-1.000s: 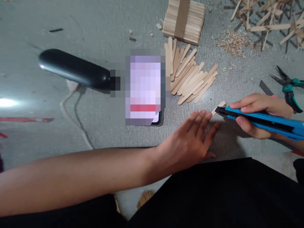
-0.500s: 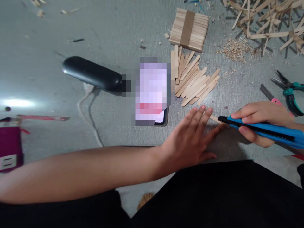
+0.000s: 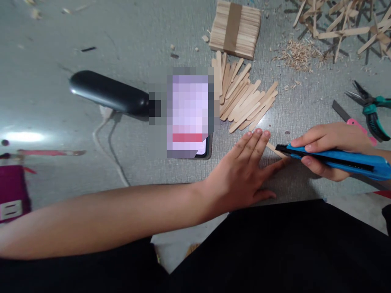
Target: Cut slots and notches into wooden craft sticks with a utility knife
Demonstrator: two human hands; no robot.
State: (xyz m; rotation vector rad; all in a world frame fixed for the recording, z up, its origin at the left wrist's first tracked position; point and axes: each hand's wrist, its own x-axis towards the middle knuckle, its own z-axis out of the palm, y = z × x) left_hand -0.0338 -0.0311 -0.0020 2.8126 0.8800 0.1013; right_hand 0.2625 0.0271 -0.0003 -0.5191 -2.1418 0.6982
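My right hand [image 3: 326, 148] is closed around a blue utility knife [image 3: 345, 160] with a black front end. The knife's tip meets a wooden craft stick [image 3: 274, 149] lying on the table. Flat on the tabletop, my left hand [image 3: 249, 171] has its fingers spread, with the index finger against that stick; part of the stick is hidden by the hand and the knife. Just beyond my left fingertips is a loose pile of craft sticks [image 3: 244, 97]. Behind the pile lies a bundle of craft sticks [image 3: 246, 32] with a brown paper band.
A phone [image 3: 202, 148], mostly blurred out, lies left of the pile. Farther left are a black oblong device [image 3: 110, 93] with a white cable [image 3: 111, 156] and a purple pouch [image 3: 12, 191]. Pliers [image 3: 369, 110], a pink cutter [image 3: 354, 122], wood shavings [image 3: 301, 55] and joined-stick frames [image 3: 342, 30] lie right.
The whole view has shifted slightly, so things sit a little farther left and higher. The knife stays at the stick, and my left hand still lies flat beside it.
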